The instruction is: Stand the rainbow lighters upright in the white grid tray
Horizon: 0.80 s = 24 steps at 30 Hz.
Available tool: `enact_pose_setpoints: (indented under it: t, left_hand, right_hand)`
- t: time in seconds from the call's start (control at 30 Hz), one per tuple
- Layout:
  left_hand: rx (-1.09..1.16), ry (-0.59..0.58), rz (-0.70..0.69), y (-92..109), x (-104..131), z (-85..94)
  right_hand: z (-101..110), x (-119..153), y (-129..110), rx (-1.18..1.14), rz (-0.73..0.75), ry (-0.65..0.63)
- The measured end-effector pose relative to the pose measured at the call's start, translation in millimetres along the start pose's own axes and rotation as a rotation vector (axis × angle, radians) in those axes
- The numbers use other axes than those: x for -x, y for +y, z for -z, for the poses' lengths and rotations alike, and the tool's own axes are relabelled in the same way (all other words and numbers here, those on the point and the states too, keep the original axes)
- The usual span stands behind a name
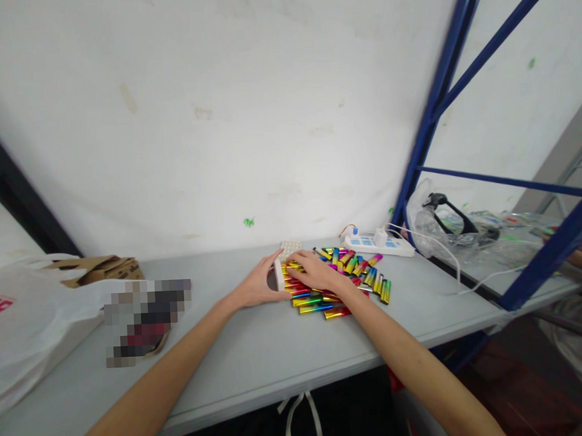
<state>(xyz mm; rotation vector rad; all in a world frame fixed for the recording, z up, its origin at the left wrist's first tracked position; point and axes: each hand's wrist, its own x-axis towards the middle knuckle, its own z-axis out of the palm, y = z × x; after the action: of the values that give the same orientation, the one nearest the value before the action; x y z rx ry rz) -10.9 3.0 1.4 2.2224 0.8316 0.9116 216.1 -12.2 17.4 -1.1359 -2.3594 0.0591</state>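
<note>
My left hand (255, 284) grips a small white block (279, 274) from its left side, with the thumb at the near end and the fingers at the far end. Shiny tubes (318, 300) in gold, red, blue and green lie side by side against that block and in a loose pile (353, 263) to the right. My right hand (315, 268) lies palm down over the tubes, its fingers spread toward the white block. Whether a tube is under its fingertips is hidden. Just behind the hands is a pale tray with rows of round dots (290, 249).
A white power strip (379, 244) with cables sits behind the pile. On the left are a white plastic bag (35, 325), folded cardboard (103, 268) and a blurred-out item (151, 324). A blue metal frame (426, 122) rises at the right, beside clear plastic wrapping (465, 233).
</note>
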Motion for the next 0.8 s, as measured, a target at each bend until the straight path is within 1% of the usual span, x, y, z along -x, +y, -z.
enact_pose_setpoints:
  t: [0.13, 0.27, 0.4, 0.53, 0.63, 0.7, 0.8]
  left_hand:
    - [-0.007, -0.031, -0.023, -1, 0, 0.8]
    - [0.008, -0.033, -0.021, -3, -1, 1.2]
    - [-0.002, -0.034, -0.019, -4, -1, 1.3]
    - [-0.02, -0.038, -0.019, -2, -1, 2.2]
    - [-0.032, -0.033, -0.019, 0, -1, 2.5]
    - [-0.033, -0.034, -0.024, -1, -1, 2.3]
    - [-0.034, -0.032, -0.032, -3, 0, 1.8]
  right_hand:
    - [-9, -1, -9, 0.061, -0.008, -0.026]
    - [-11, 0, -2, 0.078, -0.041, -0.051]
    - [-7, 4, 10, 0.121, -0.076, -0.05]
    - [2, 8, 14, 0.149, -0.088, -0.033]
    - [6, 8, 8, 0.154, -0.087, -0.007]
    - [4, 7, 2, 0.16, -0.066, 0.001]
    - [-3, 5, -10, 0.19, -0.04, -0.039]
